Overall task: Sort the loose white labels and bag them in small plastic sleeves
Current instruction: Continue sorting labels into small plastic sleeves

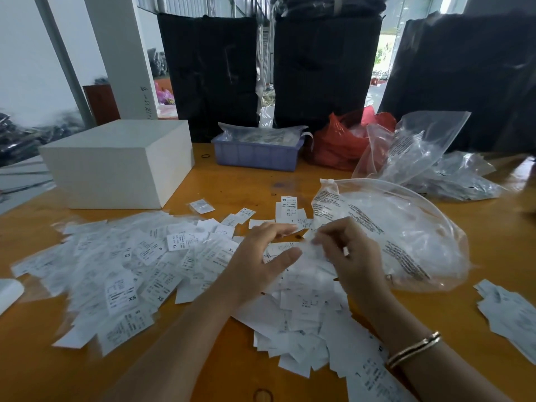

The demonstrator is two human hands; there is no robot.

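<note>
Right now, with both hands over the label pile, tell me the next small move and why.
Probably open the mouth of the small plastic sleeve so a label can slide in. The right hand pinches the thin clear sleeve, and the left hand is at it with its fingers spread. Whether anything is inside yet is too blurred to tell. Loose white labels lie right beneath on the table.

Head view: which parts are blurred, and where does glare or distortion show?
Head view: the loose white labels at left smear with motion blur; the orange wooden table carries a soft sheen; the bright doorway behind is overexposed; the wide lens bends the white pillar.
</note>
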